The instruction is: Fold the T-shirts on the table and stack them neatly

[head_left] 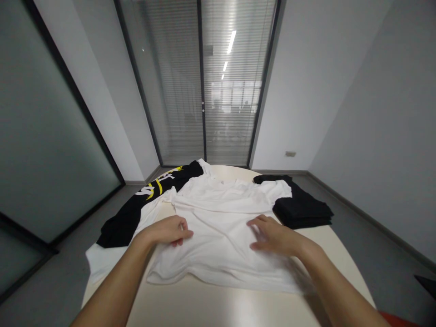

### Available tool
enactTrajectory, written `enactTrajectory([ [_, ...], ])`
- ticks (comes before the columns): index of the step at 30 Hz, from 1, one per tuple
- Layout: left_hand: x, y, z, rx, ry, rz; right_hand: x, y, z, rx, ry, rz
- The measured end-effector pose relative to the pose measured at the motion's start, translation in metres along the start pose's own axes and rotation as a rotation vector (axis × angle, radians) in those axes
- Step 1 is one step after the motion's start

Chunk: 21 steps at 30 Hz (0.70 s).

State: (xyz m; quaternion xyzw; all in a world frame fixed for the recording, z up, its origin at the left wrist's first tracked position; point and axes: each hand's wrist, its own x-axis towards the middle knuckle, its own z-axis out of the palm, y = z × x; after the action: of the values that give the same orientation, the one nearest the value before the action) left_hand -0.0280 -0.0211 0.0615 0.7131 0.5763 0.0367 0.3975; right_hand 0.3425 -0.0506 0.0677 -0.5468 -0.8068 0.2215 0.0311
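Both hands rest on a white T-shirt (pixel 221 213) spread across the middle of a pale round table (pixel 211 304), its neck toward the far edge and its hem toward the near edge. The left hand (pixel 170 230) is curled, fingers tucked toward the thumb, and seems to pinch a small ridge of cloth at the shirt's left side, though the exact grip is hard to make out. The right hand (pixel 274 236) lies palm down on the shirt's right half, fingers loosely spread and flat. That flat palm probably pins the fabric so it does not slide while the other hand gathers it.

Both forearms reach in from the near edge, bare, angled inward, wrists low and close to the cloth.

At the table's right edge sits a folded black stack (pixel 303 209), neat and square, just touching the shirt's right sleeve, likely set apart as tidy pieces. Along the far left edge a black garment with yellow and white print (pixel 143 204) lies loose and hangs over the rim. Another white garment (pixel 102 261) pokes out under the shirt at the near left edge. Beyond the table stands a glass door with blinds (pixel 204 91).
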Motion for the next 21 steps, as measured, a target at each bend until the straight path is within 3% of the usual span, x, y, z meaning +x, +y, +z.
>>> enactTrajectory([
  [5,0.006,-0.001,0.009,0.241,0.276,0.175,0.009,0.013,0.01,-0.016,-0.001,0.001],
  [8,0.009,-0.003,0.014,0.311,0.316,0.261,0.013,0.014,0.009,-0.025,0.083,-0.041],
  [11,0.009,0.0,0.016,0.348,0.319,0.28,0.012,-0.002,0.003,0.018,0.187,-0.178],
  [17,0.004,0.022,0.017,0.289,0.364,0.29,0.0,-0.056,0.008,0.081,-0.061,-0.369],
  [21,0.004,0.031,0.022,0.185,0.267,0.367,-0.002,-0.071,0.015,0.003,-0.1,-0.381],
])
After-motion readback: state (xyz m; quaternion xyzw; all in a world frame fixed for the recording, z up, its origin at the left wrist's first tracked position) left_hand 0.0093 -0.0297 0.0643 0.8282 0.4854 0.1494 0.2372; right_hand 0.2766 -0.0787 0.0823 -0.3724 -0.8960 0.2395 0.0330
